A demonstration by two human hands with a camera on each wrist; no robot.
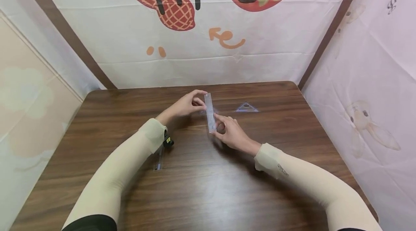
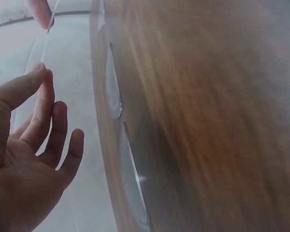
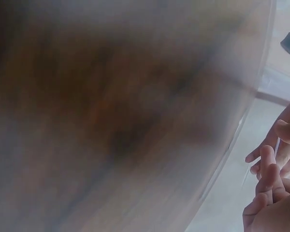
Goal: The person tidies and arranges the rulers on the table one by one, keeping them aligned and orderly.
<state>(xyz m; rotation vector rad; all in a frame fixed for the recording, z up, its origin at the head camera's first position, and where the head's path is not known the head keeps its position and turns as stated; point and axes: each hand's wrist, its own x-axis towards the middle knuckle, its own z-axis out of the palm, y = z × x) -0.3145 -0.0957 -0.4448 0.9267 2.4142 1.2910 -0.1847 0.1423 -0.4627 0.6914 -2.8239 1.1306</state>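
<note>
A clear straight ruler [image 1: 210, 115] is held up above the table between both hands, its long side running nearly away from me. My left hand [image 1: 190, 104] pinches its far part; in the left wrist view, thumb and index fingertip [image 2: 38, 67] meet on the thin edge and the other fingers stand loosely spread. With its thumb and index finger, my right hand [image 1: 231, 133] grips the near end. At the right side of the right wrist view, the ruler [image 3: 277, 146] shows as a narrow strip among the fingers of both hands.
A clear blue-tinted set square [image 1: 240, 109] lies at the back right. Under the left forearm lies another clear piece [image 1: 158, 166], partly hidden by the sleeve and the black wrist camera [image 1: 168, 141]. Two flat clear pieces [image 2: 113, 92] lie near the table edge in the left wrist view.
</note>
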